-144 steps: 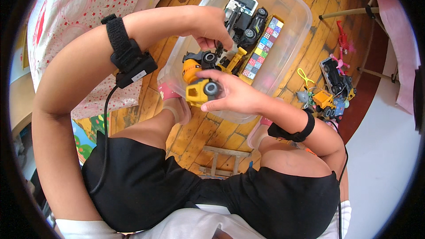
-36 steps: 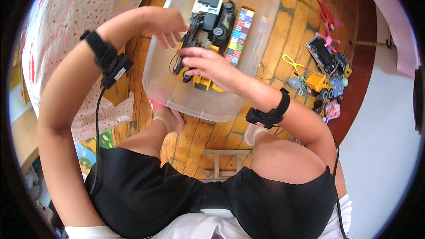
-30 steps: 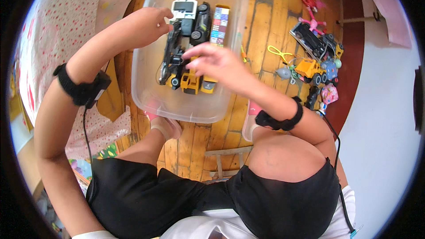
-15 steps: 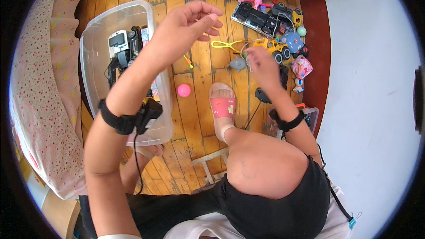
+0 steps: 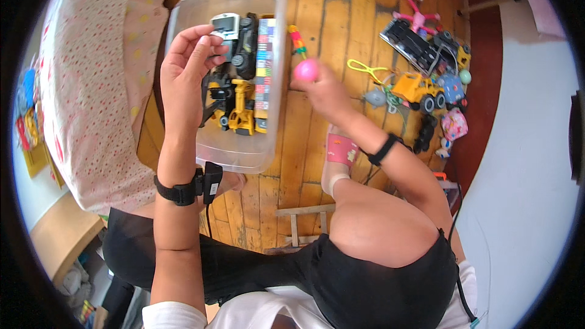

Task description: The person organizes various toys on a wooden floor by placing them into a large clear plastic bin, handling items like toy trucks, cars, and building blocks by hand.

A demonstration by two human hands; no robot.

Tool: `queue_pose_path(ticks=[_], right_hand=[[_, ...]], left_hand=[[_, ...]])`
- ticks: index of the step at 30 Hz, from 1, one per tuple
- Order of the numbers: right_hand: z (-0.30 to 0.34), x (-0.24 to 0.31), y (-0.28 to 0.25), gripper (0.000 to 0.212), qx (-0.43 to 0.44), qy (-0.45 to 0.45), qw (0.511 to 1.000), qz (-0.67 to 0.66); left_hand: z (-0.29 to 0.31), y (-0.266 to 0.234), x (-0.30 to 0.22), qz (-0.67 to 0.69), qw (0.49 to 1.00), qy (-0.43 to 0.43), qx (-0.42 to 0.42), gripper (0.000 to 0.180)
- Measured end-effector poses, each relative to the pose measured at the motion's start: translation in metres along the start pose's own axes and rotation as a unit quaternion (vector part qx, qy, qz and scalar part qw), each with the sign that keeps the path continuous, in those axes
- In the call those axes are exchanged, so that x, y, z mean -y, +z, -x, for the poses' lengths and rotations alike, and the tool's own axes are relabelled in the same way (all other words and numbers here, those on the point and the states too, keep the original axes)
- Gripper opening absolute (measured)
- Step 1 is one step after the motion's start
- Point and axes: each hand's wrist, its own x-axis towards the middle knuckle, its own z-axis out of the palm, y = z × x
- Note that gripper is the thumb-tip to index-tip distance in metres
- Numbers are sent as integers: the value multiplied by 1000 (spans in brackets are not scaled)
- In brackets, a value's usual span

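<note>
A small pink ball (image 5: pixel 306 70) is gripped in the fingers of my right hand (image 5: pixel 331 96), just right of the clear plastic bin (image 5: pixel 279 85). My left hand (image 5: pixel 186 76) hangs over the bin's left side, its fingers loosely bent and apart, with nothing visible in it. Inside the bin lie a yellow toy construction vehicle (image 5: pixel 242 106), a black toy car (image 5: pixel 245 49), a white and grey toy vehicle (image 5: pixel 226 24) and a long box with a colourful patterned side (image 5: pixel 263 64). Part of the bin's contents is hidden behind my left hand.
On the wooden floor at the right lie a yellow toy truck (image 5: pixel 417 90), an upturned toy vehicle (image 5: pixel 408 42), a pink toy figure (image 5: pixel 417 19), a grey toy (image 5: pixel 375 97) and a yellow loop-handled toy (image 5: pixel 364 67). A bed with a spotted cover (image 5: pixel 97 85) borders the left.
The pink ball has been picked up off the floor by my right hand, which moved left toward the bin. My left hand has drawn back over the bin. The view has shifted left.
</note>
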Motion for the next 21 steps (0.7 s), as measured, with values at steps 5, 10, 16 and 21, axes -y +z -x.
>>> queue_pose_path(ticks=[5, 10, 16, 21], right_hand=[[-32, 110, -40, 42, -200, -232, 951, -42], [-56, 132, -4, 30, -35, -281, 959, -3], [-25, 114, -36, 21, -128, -116, 980, -101], [29, 19, -89, 24, -206, 47, 977, -13]], left_hand=[[4, -54, 7, 21, 996, 17, -84, 21], [1, -63, 14, 2, 998, -29, -48, 22], [6, -77, 39, -60, 994, -96, -7, 21], [16, -37, 53, -26, 995, -88, 27, 18]])
